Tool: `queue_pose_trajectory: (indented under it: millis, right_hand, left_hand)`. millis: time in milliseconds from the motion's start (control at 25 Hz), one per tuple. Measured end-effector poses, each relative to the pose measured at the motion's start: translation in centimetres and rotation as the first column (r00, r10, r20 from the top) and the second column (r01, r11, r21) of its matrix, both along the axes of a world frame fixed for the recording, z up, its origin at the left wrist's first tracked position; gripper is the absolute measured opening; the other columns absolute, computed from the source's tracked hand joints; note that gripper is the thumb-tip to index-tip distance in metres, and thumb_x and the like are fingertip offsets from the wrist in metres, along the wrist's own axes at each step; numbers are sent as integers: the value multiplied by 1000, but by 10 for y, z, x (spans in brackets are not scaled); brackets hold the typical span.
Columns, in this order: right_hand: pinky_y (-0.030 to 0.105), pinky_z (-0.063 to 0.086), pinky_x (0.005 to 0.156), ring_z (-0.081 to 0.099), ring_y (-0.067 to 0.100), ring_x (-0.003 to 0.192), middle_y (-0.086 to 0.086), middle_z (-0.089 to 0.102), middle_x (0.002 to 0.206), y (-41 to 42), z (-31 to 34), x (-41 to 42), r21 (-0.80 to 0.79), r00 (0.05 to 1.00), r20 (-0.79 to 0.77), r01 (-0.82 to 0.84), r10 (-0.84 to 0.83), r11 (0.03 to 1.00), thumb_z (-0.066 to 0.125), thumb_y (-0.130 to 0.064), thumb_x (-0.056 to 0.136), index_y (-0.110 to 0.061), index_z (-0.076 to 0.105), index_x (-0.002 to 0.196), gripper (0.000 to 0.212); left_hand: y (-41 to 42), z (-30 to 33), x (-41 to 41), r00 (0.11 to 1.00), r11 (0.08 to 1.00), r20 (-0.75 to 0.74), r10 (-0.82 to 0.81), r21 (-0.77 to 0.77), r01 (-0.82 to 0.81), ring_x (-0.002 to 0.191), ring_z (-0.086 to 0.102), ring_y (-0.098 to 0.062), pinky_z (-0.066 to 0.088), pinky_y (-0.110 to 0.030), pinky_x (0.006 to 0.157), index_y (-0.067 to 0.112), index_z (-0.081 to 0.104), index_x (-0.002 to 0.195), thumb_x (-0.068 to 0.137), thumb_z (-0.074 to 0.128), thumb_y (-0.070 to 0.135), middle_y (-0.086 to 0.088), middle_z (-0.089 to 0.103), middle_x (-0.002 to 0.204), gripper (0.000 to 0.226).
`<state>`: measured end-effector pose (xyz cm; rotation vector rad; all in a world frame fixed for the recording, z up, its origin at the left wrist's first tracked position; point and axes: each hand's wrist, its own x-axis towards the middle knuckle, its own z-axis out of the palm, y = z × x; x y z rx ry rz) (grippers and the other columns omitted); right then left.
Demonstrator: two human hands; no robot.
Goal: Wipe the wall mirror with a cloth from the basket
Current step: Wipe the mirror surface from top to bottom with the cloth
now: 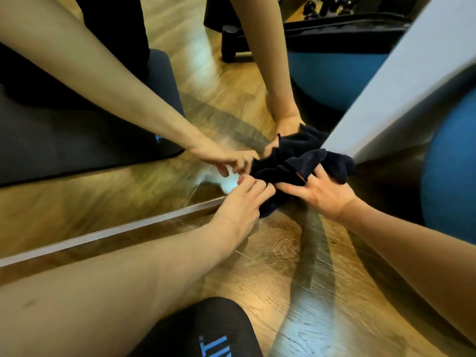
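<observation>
A dark navy cloth (pixel 296 163) is bunched low against the wall mirror (pixel 159 191), near the mirror's bottom right corner. My left hand (pixel 242 204) pinches the cloth's left edge with curled fingers. My right hand (pixel 324 193) holds the cloth from the right, thumb stretched under it and fingertips buried in its folds. Both arms and the cloth show again as reflections in the glass above. The mirror's bottom edge (pixel 108 231) runs along the wooden floor. No basket is in view.
A white wall corner (pixel 412 73) borders the mirror on the right. A blue exercise ball (pixel 453 176) sits close beside my right arm. My knee in black fabric (pixel 206 328) is at the bottom. Wooden floor (pixel 296 292) lies below the hands.
</observation>
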<state>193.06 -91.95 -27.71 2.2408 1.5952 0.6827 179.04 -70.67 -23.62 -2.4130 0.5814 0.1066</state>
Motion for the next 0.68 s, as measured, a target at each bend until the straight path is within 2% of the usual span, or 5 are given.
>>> queue_pose_trajectory:
  millis: [160,280,400,600,680]
  right_hand:
    - [67,54,87,36,49,129,25,39,146,1,19,-7,-64,999,-19,49,-51,997,89,-4,66,-33,18,158,119]
    - [63,57,80,38,49,124,27,40,143,3,55,-6,-77,999,54,2,2,997,74,-2,77,-33,22,157,100]
    - [60,58,76,41,49,117,27,42,138,9,109,-9,-84,994,110,-10,19,996,41,-7,87,-30,35,151,68]
    - [54,56,63,42,43,102,24,45,130,40,197,-36,31,990,142,-8,4,999,39,1,86,-30,39,149,70]
    - [50,55,60,41,40,97,22,46,127,67,237,-56,96,989,145,-30,16,995,37,-5,86,-30,43,146,65]
  left_hand:
    - [-2,19,1,997,992,27,-73,103,70,128,30,-34,32,-45,107,13,44,149,104,35,35,-14,30,138,50]
    - [2,50,1,983,966,9,-185,185,180,128,29,-33,30,-44,107,17,43,148,107,28,32,-15,31,139,47]
    - [6,89,3,969,948,44,-244,222,229,128,29,-34,30,-41,104,16,41,149,109,23,28,-15,32,139,46]
    - [41,186,-22,938,926,108,-329,235,297,123,33,-30,31,-39,101,21,52,136,108,26,28,-10,36,130,40]
    - [70,231,-45,932,926,125,-340,218,308,121,33,-30,30,-40,98,24,57,131,107,29,31,-8,37,126,38]
